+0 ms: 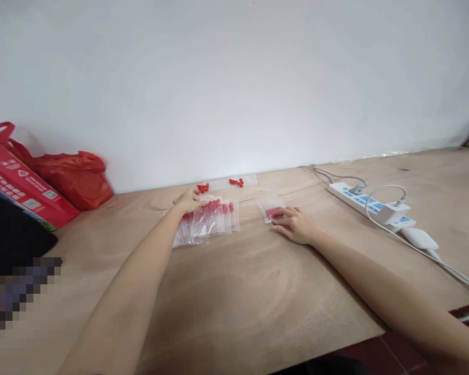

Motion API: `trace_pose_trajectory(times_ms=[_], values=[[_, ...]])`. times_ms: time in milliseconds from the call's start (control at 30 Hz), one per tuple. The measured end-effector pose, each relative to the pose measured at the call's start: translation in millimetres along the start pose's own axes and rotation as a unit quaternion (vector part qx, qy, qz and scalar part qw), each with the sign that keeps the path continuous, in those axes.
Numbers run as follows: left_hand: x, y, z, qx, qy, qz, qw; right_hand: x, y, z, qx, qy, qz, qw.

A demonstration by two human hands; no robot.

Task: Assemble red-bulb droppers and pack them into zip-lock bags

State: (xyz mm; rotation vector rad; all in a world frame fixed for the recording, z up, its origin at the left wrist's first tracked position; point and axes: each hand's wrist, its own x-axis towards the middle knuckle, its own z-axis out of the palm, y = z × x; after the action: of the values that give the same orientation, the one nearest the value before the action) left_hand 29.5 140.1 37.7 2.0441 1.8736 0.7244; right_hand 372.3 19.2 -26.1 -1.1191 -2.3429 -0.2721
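My left hand [187,202] reaches over the left end of a pile of clear plastic bags [214,221] on the table. The bags hold several thin pale sticks with red bulb-shaped ends. The fingers are stretched out near a small heap of loose red pieces [203,188], though their tips are partly hidden. My right hand [295,225] lies on the table with its thumb apart from the fingers. Those fingers rest on the right side of a separate clear bag [264,205] of red-ended sticks. Both hands look open.
More red pieces [236,182] lie on a flat clear bag [252,179] near the wall. A white power strip [346,192] with plugs and cables is at the right. A red plastic bag [76,174] and a printed red bag [23,182] stand at the left.
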Motion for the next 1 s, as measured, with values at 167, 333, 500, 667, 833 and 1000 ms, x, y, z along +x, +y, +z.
trace_pose_trajectory(times_ms=[167,333,500,667,833,1000], values=[[-5,10,-9.0,-0.092,-0.029,0.011,0.995,-1,1,4,0.019,0.029,0.012,0.999],[-17,29,-27.5,-0.158,0.002,0.029,0.987,1,-2,9,0.085,0.106,0.034,0.99],[-28,52,-36.7,-0.222,0.067,0.063,0.971,21,-20,9,0.225,0.144,0.135,0.954],[-46,89,-14.1,-0.3,0.141,0.164,0.929,64,-36,-4,0.396,0.135,0.261,0.87],[-69,115,29.8,-0.323,0.2,0.293,0.878,83,-37,-12,0.487,0.065,0.208,0.846],[-95,106,48.2,-0.21,0.2,0.421,0.859,62,-27,-4,0.386,0.098,0.12,0.91]])
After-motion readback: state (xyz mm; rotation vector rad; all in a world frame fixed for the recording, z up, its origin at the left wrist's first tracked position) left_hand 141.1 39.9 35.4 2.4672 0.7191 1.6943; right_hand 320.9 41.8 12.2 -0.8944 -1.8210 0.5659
